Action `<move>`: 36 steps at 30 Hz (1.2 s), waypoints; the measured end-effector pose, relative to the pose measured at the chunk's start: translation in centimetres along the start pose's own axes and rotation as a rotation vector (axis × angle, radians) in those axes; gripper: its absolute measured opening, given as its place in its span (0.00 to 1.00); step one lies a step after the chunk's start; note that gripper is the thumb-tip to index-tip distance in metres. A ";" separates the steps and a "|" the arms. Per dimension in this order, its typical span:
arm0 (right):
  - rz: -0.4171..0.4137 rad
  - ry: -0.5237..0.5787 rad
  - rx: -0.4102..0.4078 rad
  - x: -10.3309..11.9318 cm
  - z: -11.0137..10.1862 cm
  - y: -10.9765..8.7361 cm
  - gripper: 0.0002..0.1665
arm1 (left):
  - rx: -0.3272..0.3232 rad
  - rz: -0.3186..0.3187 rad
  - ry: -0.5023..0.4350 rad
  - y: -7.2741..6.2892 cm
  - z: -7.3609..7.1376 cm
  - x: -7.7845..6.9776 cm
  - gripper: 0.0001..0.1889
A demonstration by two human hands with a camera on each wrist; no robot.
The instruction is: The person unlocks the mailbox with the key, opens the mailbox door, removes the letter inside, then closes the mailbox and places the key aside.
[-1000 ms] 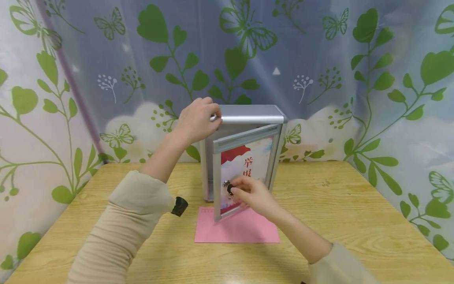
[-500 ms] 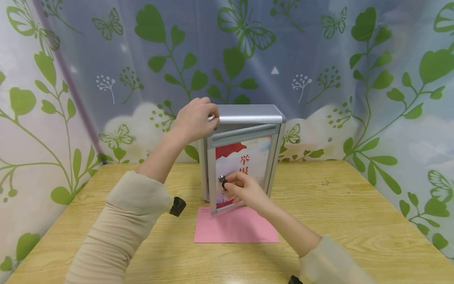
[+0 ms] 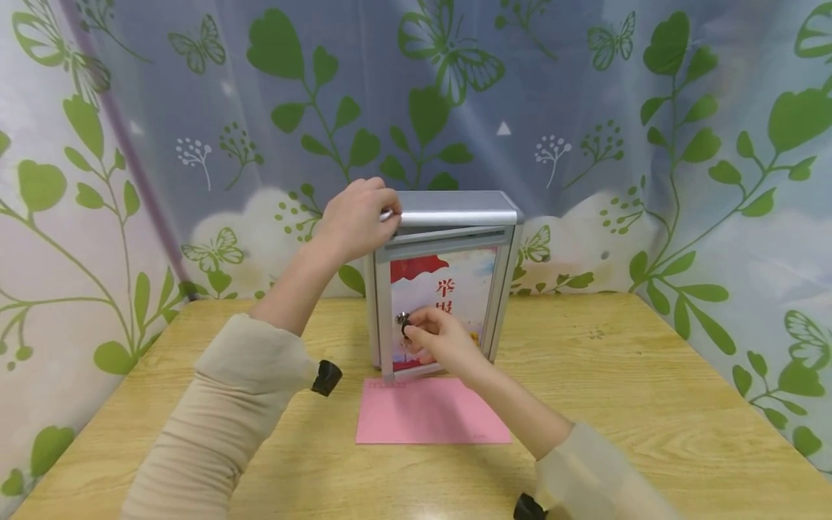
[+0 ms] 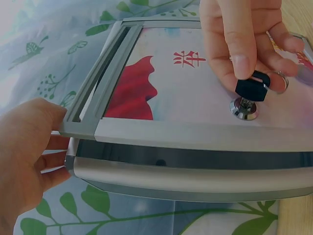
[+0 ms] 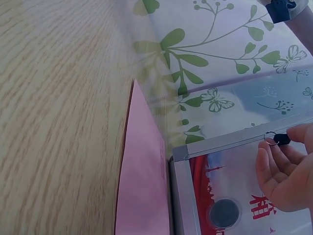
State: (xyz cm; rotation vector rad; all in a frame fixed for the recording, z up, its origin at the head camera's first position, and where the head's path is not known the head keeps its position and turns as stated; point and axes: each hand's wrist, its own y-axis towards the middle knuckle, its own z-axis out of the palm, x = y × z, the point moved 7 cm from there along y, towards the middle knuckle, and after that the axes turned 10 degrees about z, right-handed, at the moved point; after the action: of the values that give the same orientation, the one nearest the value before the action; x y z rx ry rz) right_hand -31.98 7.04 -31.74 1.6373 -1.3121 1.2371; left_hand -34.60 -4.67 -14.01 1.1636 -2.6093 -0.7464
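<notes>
A silver metal box (image 3: 455,204) stands upright on the table, its framed front door (image 3: 477,263) slightly ajar at the left edge. Red characters and a red flag shape are printed on the door. At the box's upper left corner, my left hand (image 3: 360,220) grips the edge with curled fingers. My right hand (image 3: 450,345) pinches the black head of a key (image 4: 253,88) between thumb and fingers. The key sits in the round lock (image 4: 244,110) on the door, and a thin metal ring hangs from it. In the left wrist view a dark gap shows between door and box.
A pink envelope (image 3: 432,419) lies flat on the wooden table (image 3: 617,375) just in front of the box. Behind the table hangs a curtain (image 3: 572,72) printed with leaves and butterflies. Black camera mounts sit at both wrists.
The door has swung inward toward the box, narrowing the gap at its left edge. My right hand moved left and forward with it, still pinching the key. My left hand stayed on the corner.
</notes>
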 end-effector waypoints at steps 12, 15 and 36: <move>-0.024 0.018 -0.020 0.6 0.1 0.7 0.13 | -0.020 0.007 0.007 0.1 -0.3 -0.1 0.10; -0.032 0.029 -0.031 0.6 0.1 0.9 0.12 | -0.025 0.011 0.005 0.1 -0.2 -0.1 0.10; -0.056 0.003 -0.061 0.5 0.7 2.0 0.11 | 0.003 0.028 0.037 -0.1 0.1 -0.2 0.10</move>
State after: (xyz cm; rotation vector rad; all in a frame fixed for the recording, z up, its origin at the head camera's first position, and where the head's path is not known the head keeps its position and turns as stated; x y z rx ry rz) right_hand -33.71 5.79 -31.57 1.6179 -1.2808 1.1554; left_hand -34.43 -4.54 -14.12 1.1282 -2.5920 -0.7095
